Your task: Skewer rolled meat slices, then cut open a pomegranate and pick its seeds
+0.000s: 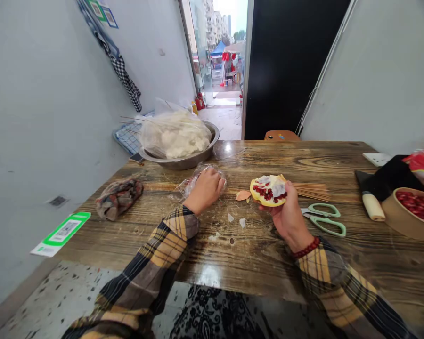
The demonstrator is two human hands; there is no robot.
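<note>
An opened pomegranate [268, 190] with yellow rind, white membrane and red seeds is held up over the table in my right hand [288, 219], fingers under it and thumb at its side. My left hand [207, 188] is at a crumpled clear plastic bag [191, 183] with its fingers curled down; whatever lies under the fingertips is hidden. Between the hands, a piece of rind [243, 195] and a few pale scraps [242, 222] lie on the wood. Green-handled scissors [327, 219] rest just right of my right hand.
A metal basin [183, 162] with a bag of white stuff stands at the back left. A crumpled cloth [119, 197] lies at the left. Thin wooden sticks [311, 190] lie behind the scissors. At the right stands a paper bowl [411, 219] of red seeds, beside a pale-handled tool [372, 207].
</note>
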